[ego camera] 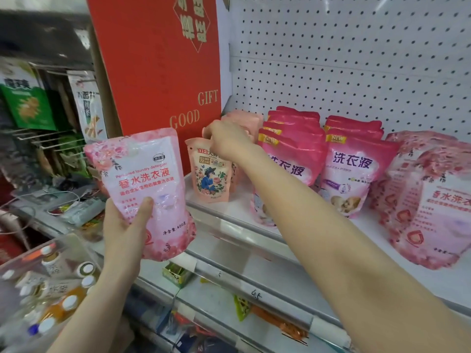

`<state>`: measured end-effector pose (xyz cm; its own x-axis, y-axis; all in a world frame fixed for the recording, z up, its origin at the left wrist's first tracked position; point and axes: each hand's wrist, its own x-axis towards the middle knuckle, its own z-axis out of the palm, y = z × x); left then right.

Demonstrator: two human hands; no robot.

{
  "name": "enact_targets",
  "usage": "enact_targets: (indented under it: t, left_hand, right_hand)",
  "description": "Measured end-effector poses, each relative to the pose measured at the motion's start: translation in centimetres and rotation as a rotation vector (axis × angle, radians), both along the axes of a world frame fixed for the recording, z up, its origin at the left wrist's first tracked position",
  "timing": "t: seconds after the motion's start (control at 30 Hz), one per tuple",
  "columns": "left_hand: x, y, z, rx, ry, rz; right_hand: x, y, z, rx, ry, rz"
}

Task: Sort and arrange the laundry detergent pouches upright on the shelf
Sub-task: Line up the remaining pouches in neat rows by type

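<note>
Shelf (254, 220) holds pink pouches standing near its back. Left hand (122, 225) grips a floral detergent pouch (142, 189) off the shelf's left end. Right hand (226, 141) pinches the small peach pouch (211, 177) there.

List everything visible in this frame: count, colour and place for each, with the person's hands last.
Held pouch: one, pale pink floral, in the left hand, off the shelf.
Peach pouches: several, count unclear, shelf's left end, under the right hand.
Hot-pink pouches: two upright rows, mid-shelf; exact count hidden.
Pale floral pouches: at least two, shelf's right end.
Gift box: one, red with gold lettering, upright at left.
Pegboard: white, behind the shelf.
Shelf: white.
Bottles: several, blurred, lower left.
Snack packs: green and white, hanging far left.
Left hand: grips the held pouch.
Right hand: on the peach pouches; grip hidden.
</note>
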<state>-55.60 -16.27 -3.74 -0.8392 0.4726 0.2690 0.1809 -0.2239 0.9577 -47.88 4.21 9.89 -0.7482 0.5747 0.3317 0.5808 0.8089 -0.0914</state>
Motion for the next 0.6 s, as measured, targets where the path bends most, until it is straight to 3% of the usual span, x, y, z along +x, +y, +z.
enact_targets:
  t: [0.23, 0.4, 0.6]
  left_hand:
    - [1.2, 0.7, 0.2, 0.005, -0.016, -0.123]
    - [2.8, 0.9, 0.0, 0.011, -0.010, -0.293]
    - [8.5, 1.7, -0.6, -0.036, 0.057, -0.615]
  right_hand:
    - [1.1, 0.1, -0.1, 0.047, 0.120, 0.019]
    - [7.7, -3.4, -0.4, 0.063, 0.551, 0.142]
    - [16.9, -8.9, -4.2, -0.403, 0.749, 0.121]
